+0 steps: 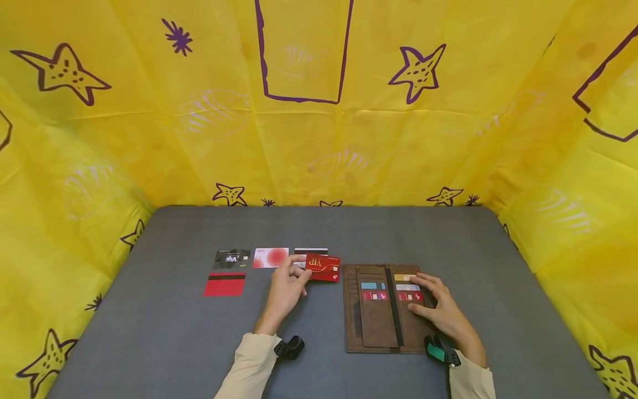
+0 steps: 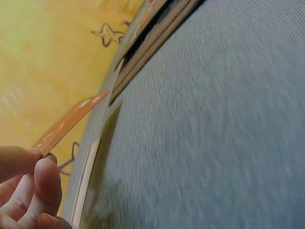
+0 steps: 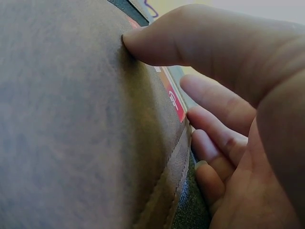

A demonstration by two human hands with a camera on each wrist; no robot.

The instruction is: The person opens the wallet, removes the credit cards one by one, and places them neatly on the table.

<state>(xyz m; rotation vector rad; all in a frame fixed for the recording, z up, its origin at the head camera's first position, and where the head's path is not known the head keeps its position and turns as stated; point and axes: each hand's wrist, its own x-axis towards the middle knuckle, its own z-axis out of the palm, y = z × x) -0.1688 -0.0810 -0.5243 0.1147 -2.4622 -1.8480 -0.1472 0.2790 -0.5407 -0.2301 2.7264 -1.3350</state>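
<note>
My left hand (image 1: 289,280) pinches a red VIP card (image 1: 323,268) between thumb and fingers, just left of the wallet. Seen edge-on in the left wrist view, the card (image 2: 71,121) slants up off the table. A brown leather wallet (image 1: 381,327) lies spread out flat, with several cards showing in its slots. My right hand (image 1: 443,307) holds the wallet at its right side. Its thumb (image 3: 147,45) presses on the leather face, and its other fingers (image 3: 214,129) bend against the edge beside a red card (image 3: 174,100).
Left of the wallet lie a black VIP card (image 1: 231,259), a red card with a dark stripe (image 1: 224,284) and a white card with pink circles (image 1: 271,257). A striped card (image 1: 311,251) is partly hidden behind the held one. Yellow cloth (image 1: 299,149) encloses the grey table (image 1: 164,332).
</note>
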